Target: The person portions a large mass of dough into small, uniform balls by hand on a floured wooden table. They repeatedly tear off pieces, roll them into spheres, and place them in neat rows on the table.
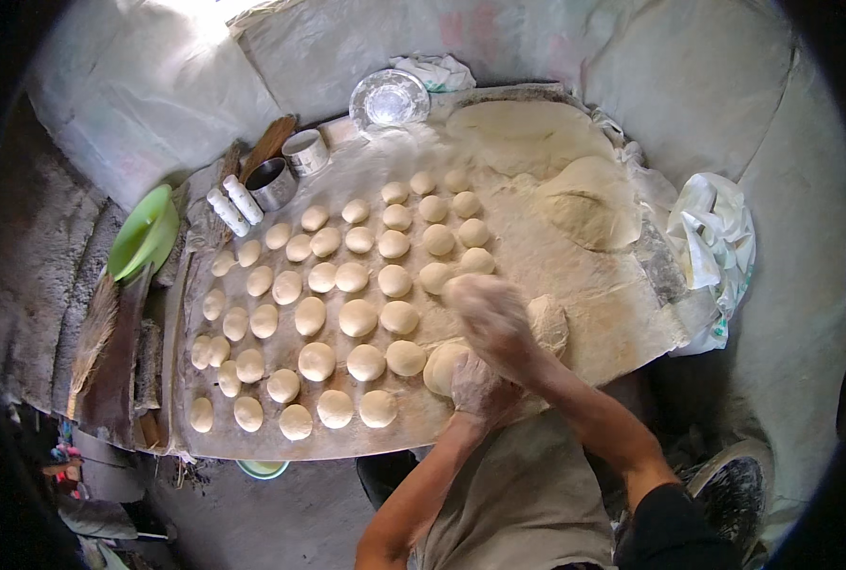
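Note:
My left hand (481, 390) rests at the front edge of the floured work surface, against a rounded piece of dough (440, 369). Its fingers are partly hidden. Just beyond it is my right hand (493, 320), blurred by motion, its fingertips beside the nearest column of dough balls. Whether it holds dough is unclear. Another dough lump (550, 324) shows to the right of that hand, partly covered by it. Many smooth dough balls (357, 318) lie in loose rows across the left and middle of the board (523, 235).
Large dough masses (585, 203) lie at the back right. Metal cans (272, 184), white cylinders (236, 205) and a metal plate (389, 100) stand along the back. A green basin (145, 231) and a brush (95, 335) sit left. A plastic bag (711, 249) hangs right.

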Demonstrator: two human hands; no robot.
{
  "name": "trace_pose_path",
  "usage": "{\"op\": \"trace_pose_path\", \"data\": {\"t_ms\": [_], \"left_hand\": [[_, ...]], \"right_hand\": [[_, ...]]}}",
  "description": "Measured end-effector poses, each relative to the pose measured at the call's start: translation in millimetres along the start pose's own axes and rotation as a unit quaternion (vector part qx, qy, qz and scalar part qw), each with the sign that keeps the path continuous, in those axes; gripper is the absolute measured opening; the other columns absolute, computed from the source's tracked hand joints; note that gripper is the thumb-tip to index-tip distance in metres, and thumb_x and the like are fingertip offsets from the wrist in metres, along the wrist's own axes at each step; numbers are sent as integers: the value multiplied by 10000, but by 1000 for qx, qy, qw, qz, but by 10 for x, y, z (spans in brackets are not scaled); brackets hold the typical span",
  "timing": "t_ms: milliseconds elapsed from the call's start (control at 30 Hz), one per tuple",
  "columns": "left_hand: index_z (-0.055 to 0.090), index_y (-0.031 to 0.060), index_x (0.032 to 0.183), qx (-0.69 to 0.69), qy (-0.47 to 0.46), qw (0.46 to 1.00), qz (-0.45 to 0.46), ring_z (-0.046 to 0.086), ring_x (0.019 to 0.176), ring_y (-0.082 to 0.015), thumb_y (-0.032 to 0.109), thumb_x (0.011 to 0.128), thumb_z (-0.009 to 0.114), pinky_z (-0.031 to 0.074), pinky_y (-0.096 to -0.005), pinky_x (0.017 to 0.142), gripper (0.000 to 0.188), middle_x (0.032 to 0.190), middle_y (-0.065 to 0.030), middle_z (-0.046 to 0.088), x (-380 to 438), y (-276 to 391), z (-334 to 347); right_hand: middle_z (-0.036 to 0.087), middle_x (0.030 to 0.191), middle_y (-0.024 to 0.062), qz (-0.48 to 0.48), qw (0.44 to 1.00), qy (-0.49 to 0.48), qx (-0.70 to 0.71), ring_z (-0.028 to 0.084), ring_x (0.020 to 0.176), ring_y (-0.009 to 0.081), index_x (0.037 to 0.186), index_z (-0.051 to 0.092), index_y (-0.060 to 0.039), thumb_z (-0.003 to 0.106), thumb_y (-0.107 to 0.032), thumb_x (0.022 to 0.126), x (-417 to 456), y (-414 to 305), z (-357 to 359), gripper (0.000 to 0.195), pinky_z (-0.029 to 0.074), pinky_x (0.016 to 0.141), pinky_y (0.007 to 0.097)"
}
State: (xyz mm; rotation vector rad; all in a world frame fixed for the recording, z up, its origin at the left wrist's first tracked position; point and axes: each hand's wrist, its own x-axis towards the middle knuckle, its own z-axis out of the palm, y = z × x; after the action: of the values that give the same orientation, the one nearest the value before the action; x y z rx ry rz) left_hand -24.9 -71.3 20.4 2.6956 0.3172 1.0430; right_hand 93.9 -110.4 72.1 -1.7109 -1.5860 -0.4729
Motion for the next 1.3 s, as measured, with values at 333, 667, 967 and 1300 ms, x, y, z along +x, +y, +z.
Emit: {"op": "trace_pose_path", "data": {"t_ms": [333,667,967,1300], "left_hand": [[613,111,888,25,28,999,-5,619,785,-324,339,914,750,452,-471,703,268,824,-108,599,35,-10,10],[631,-17,1423,55,-83,993,67,596,1400,-404,241,987,676,418,-540,1216,509,1440,-243,639,-202,474,-337],[677,-51,1220,-44,-238,964,-110,670,1174,-403,236,983,619,528,-461,1017,377,1268,-244,713,1026,-19,432],[645,-42,1300,-68,-81,994,-41,664,1173,-425,158,1024,582,523,-504,1010,347,1322,-262,684,1410,-211,990]], "right_hand": [[731,1133,196,16,955,-290,-51,696,1063,367,1179,738,-41,703,-136,966,-501,582,-425,235,553,909,471],[678,1369,201,102,979,-102,-146,616,1320,424,1352,667,12,782,-179,938,-1399,-8,-1121,470,408,1183,605],[641,1436,188,7,921,-264,-287,656,1271,348,1604,525,-97,518,-283,1120,-1016,1643,-186,519,528,1107,478],[566,1609,183,158,961,-150,-168,555,1443,410,1478,643,-49,503,-493,1100,72,2827,697,599,350,1289,497]]}}
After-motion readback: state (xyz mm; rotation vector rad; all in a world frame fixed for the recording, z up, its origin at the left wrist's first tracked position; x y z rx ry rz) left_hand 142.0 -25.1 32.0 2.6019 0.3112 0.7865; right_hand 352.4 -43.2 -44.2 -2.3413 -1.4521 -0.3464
